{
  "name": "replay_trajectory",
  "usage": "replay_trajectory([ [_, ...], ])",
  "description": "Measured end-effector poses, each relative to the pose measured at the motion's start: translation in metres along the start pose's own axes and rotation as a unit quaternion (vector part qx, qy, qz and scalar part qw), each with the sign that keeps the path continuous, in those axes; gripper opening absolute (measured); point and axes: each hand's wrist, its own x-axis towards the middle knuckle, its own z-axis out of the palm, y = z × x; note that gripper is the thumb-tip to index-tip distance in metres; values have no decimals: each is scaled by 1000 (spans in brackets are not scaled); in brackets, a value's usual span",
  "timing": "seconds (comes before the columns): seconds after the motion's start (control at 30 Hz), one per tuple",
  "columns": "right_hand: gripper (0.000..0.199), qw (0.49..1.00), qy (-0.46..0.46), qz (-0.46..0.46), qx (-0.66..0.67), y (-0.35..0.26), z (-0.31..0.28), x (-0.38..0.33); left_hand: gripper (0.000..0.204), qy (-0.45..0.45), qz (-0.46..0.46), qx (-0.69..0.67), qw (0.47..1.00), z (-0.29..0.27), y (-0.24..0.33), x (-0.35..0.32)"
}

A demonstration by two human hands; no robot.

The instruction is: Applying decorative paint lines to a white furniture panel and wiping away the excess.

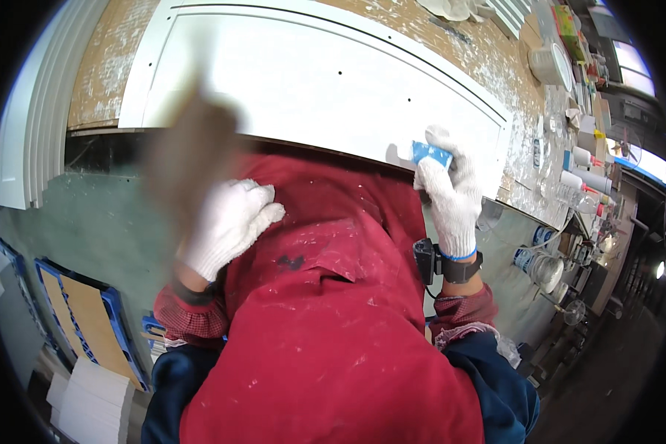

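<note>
In the head view we see our right hand, in a white knit glove, closed around a small blue block. The block rests at the near edge of a large white panel, close to its right corner. The panel lies flat on a tabletop that is covered with paint spots. Just beside the block, on the left, there is a small grey patch on the panel edge.

Our left hand, also gloved in white, is closed on a brown thing that is too blurred to name; it stands up in front of the panel. A red apron with white specks fills the lower middle. White cans stand at the right, below the tabletop.
</note>
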Motion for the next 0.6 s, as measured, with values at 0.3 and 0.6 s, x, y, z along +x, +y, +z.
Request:
replay_trajectory([
  [0.3,39,979,35,-153,-130,20,-54,-38,25,44,106,22,993,4,34,28],
  [0.6,41,958,218,-128,-136,34,-100,-69,27,141,123,-10,982,-9,69,55],
])
